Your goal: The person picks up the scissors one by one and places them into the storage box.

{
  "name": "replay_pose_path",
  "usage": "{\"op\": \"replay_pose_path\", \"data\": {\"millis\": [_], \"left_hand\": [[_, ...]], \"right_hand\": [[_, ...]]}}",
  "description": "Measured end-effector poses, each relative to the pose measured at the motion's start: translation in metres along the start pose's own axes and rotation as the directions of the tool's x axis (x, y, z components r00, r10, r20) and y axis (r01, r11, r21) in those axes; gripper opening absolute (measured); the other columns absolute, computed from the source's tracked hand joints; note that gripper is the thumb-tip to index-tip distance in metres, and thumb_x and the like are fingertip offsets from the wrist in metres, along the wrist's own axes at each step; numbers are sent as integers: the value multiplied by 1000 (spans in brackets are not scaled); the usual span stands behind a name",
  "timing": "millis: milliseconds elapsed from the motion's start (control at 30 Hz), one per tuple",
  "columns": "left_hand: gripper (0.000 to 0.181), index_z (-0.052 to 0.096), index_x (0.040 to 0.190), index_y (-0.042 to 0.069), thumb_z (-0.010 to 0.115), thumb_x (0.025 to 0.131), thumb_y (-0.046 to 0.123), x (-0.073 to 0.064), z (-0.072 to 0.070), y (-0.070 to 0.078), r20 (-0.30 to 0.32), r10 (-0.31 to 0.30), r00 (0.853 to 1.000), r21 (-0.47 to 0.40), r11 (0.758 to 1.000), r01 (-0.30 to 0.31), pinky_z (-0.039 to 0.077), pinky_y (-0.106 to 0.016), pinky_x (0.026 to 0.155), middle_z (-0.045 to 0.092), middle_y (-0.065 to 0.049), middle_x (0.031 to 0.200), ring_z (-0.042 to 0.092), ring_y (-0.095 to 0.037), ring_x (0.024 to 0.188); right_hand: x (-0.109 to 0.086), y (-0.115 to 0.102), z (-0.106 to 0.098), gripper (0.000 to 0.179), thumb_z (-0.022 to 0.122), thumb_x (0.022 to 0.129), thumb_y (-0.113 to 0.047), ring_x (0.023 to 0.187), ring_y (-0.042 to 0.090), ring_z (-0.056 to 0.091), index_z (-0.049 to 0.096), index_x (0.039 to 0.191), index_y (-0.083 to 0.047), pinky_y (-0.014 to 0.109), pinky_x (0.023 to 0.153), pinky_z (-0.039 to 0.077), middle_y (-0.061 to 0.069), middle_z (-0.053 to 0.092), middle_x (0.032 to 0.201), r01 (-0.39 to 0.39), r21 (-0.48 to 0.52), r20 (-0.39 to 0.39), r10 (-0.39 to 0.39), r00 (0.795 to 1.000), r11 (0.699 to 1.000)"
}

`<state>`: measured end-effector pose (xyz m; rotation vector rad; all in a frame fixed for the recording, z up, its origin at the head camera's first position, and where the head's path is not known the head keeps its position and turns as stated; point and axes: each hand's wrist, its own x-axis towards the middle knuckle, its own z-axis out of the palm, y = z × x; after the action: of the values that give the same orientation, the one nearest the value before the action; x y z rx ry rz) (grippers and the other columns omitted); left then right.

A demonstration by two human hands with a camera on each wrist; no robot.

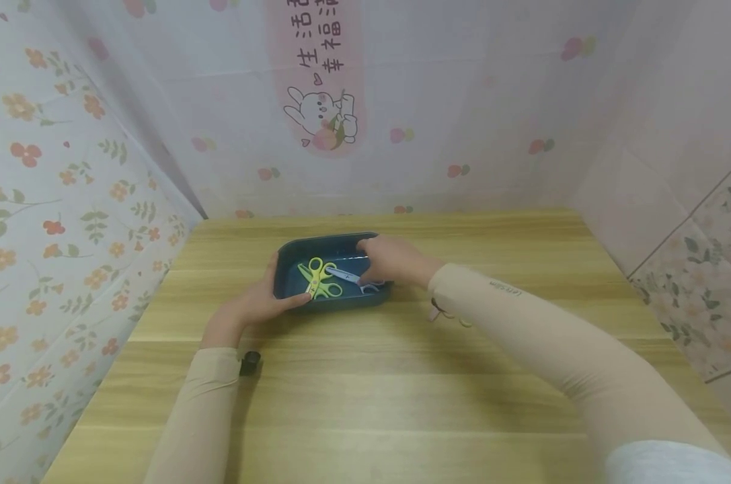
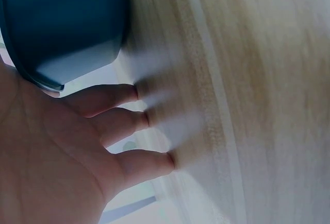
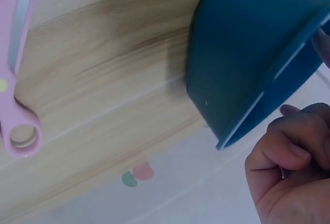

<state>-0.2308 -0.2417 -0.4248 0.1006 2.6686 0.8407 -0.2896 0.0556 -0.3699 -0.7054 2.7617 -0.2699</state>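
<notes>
A dark blue box (image 1: 335, 304) stands on the table between both hands. My left hand (image 1: 259, 302) cups its left end, thumb along the front rim. In the left wrist view this hand's other fingers (image 2: 116, 100) stretch down towards the wood. My right hand (image 1: 395, 259) reaches over the box's right end, index finger and thumb apart; in the right wrist view its lower fingers (image 3: 296, 136) look bent. Yellow-green scissors (image 1: 317, 282) lie inside at the left. Light blue scissors (image 1: 343, 274) lie beside them, close under the right thumb, their handles partly hidden.
Pink scissors (image 3: 13, 95) lie on the table right of the box, mostly behind the right forearm in the head view. A yellow-green loop (image 1: 465, 323) shows below that forearm. Behind the table hangs a patterned curtain (image 1: 462, 101). A small black device (image 1: 250, 363) is at the left wrist.
</notes>
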Motion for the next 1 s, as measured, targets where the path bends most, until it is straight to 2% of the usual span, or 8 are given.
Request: {"op": "replay_pose_path", "data": {"millis": [367,567,667,700,767,833,900,1000], "left_hand": [[139,-23,169,19,64,84,87,-2,-1,2,8,-17,1000,44,999,17,38,-67,122,17,-34,174,38,-56,153],[138,-25,168,20,62,84,87,-1,0,1,9,-12,1000,55,998,11,39,-66,122,18,-35,173,40,-56,152],[139,-24,168,20,63,84,87,-1,0,1,6,-9,1000,50,999,9,38,-67,122,17,-34,174,38,-56,153],[139,-24,168,20,63,84,87,-1,0,1,5,-8,1000,48,999,8,38,-67,123,16,-34,174,37,-56,153],[139,-24,168,19,64,84,87,0,-1,1,5,-8,1000,43,999,7,37,-67,123,16,-34,174,36,-57,154],[138,-24,168,20,64,84,86,0,-1,1,5,-6,1000,35,999,5,36,-67,123,15,-34,174,35,-57,154],[138,-23,169,20,65,84,85,0,-1,1,3,-3,1000,32,999,3,36,-68,123,15,-34,174,36,-57,154],[138,-23,169,20,66,84,84,0,0,1,5,-3,1000,23,1000,3,36,-68,123,15,-34,174,35,-57,154]], "right_hand": [[-6,14,-18,89,89,86,-38,150,36,51,48,158,-5,50,126,41,16,53,162,88,138,-64,-80,995,986],[-17,23,-27,89,89,86,-38,150,36,51,49,158,-6,51,125,41,15,54,161,120,184,-92,-105,990,976],[-23,28,-31,87,90,86,-37,111,31,72,50,158,-8,46,107,55,15,74,124,137,196,-104,-118,988,971],[-26,31,-32,86,89,86,-38,93,28,71,51,158,-9,44,96,58,13,74,107,142,198,-108,-123,987,970],[-30,36,-34,85,90,86,-38,70,20,58,52,157,-11,38,79,55,10,68,93,153,202,-123,-130,984,967],[-35,42,-37,84,89,86,-39,64,16,49,52,157,-13,35,69,48,15,68,97,150,214,-129,-124,984,965],[-39,50,-38,84,89,86,-41,69,15,50,51,157,-14,32,69,45,16,70,118,141,218,-136,-113,984,966],[-47,62,-39,87,88,87,-42,73,19,52,48,160,-17,34,68,46,18,68,133,109,240,-127,-80,989,965]]}}
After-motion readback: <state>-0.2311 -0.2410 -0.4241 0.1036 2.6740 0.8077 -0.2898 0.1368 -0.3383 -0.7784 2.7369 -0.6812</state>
